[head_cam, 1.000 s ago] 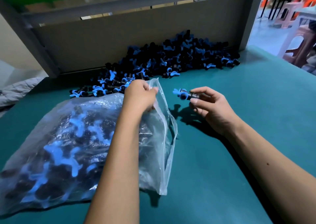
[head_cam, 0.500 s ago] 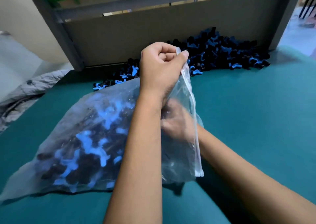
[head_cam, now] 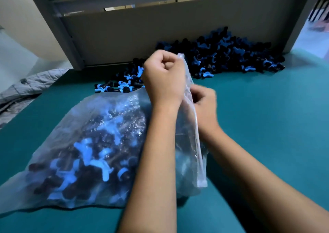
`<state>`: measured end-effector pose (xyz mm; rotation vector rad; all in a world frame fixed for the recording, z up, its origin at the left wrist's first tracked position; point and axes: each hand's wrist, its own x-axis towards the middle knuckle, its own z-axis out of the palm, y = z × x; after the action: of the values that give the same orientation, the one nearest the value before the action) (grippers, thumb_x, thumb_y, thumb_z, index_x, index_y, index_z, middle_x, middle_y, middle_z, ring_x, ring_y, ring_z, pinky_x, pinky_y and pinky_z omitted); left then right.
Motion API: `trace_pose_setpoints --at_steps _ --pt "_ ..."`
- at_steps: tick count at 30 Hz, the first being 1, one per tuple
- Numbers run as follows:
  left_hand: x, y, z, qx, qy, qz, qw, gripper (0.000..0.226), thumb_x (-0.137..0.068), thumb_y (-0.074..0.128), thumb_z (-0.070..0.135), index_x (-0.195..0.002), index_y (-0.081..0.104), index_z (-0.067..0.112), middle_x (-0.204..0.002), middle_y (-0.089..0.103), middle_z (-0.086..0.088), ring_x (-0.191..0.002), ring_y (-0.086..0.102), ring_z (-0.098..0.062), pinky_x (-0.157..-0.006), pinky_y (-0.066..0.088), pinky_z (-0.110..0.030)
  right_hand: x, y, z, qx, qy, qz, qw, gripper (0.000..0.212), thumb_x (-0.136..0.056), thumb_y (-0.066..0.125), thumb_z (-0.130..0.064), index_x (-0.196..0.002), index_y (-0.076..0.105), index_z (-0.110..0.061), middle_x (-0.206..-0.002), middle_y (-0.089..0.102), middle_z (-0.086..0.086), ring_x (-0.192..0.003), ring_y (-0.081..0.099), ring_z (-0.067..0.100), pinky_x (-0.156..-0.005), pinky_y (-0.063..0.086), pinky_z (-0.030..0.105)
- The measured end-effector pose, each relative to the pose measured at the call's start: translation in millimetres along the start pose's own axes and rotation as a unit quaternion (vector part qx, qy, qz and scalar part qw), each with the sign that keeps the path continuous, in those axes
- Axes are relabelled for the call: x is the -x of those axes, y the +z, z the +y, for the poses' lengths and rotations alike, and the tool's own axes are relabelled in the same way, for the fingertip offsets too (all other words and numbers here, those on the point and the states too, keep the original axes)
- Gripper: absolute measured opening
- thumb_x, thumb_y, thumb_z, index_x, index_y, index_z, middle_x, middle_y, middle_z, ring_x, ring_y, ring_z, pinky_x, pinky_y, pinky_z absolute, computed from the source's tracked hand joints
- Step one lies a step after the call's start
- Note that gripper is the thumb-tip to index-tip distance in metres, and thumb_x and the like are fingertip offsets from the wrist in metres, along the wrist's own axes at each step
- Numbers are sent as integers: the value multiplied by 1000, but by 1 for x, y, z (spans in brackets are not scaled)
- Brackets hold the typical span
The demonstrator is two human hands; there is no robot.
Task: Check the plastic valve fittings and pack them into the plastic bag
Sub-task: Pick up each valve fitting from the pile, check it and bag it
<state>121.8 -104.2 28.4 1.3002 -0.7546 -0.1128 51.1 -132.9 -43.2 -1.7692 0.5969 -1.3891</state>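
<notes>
Left hand [head_cam: 164, 77] grips the plastic bag [head_cam: 92, 143] mouth; right hand [head_cam: 204, 104] beside it, blurred.

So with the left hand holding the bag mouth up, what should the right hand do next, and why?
Probably reach to the loose pile of valve fittings for another one. The right hand sits just outside the plastic bag mouth, blurred, with no fitting visible in it, while the left hand grips the rim, holding it open.

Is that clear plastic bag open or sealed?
Open: the left hand lifts the clear plastic bag by its mouth edge, right hand at the opening.
</notes>
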Motion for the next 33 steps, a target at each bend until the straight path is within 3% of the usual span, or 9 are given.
trace_pose_setpoints --at_steps 2,5,7,9,13,18,27,29,33 --pt "3 0 -20 -210 -4 -85 974 15 -82 62 8 -70 65 16 -64 64 5 -68 64 -22 -67 52 -31 -18 -19 16 7 50 128 990 31 -72 52 -2 -57 61 -28 -54 60 -11 -51 56 9 -52 46 29" --pt "18 -1 -45 -462 -70 -308 829 15 -86 59 15 -96 71 15 -100 72 -8 -99 67 -33 -84 56 -36 -46 -29 32 62 121 183 974 30 -72 47 -4 -63 66 -24 -65 70 0 -63 70 26 -65 59 42" --pt "25 1 -51 -509 -71 -350 783 13 -85 60 16 -96 64 11 -104 68 -14 -98 64 -36 -76 51 -36 -63 -27 49 156 142 83 974 27 -79 50 -3 -75 68 -24 -78 72 0 -77 71 23 -81 58 36" --pt "26 2 -51 -505 -74 -364 779 11 -83 59 14 -93 58 12 -102 66 -15 -94 63 -37 -70 48 -37 -79 -22 63 279 114 -55 952 22 -87 60 -7 -99 70 -21 -98 71 3 -91 67 21 -89 50 28" --pt "21 -2 -48 -478 -101 -391 780 23 -80 58 8 -102 65 4 -102 66 -20 -96 66 -38 -72 55 -43 -105 -1 79 420 -2 -266 867 54 -93 65 -19 -144 52 -26 -134 54 14 -121 50 36 -105 38 38" --pt "20 -2 -48 -488 -91 -404 768 7 -83 60 12 -89 60 11 -80 54 -10 -88 62 -38 -69 49 -40 -119 23 84 506 -77 -423 748 85 -87 42 10 -157 28 -36 -164 21 9 -131 32 39 -112 24 36" --pt "20 -2 -51 -488 -86 -394 774 16 -76 56 8 -86 68 12 -88 69 -7 -85 67 -29 -75 60 -39 -83 -46 91 426 -70 -306 849 27 -94 66 -19 -119 74 -20 -117 63 13 -114 57 34 -102 43 38" --pt "20 1 -55 -471 -86 -370 796 10 -79 60 11 -75 69 13 -83 72 -2 -81 68 -26 -75 60 -36 -68 -71 84 419 -65 -262 867 16 -87 74 -19 -102 77 -17 -100 65 9 -101 61 33 -91 47 37" --pt "22 12 -60 -354 -59 -277 891 16 -89 72 24 -74 71 19 -80 70 14 -70 62 -5 -66 52 -25 -31 -113 71 328 15 -80 941 11 -82 73 -5 -85 70 -15 -81 67 0 -78 64 21 -75 46 31"
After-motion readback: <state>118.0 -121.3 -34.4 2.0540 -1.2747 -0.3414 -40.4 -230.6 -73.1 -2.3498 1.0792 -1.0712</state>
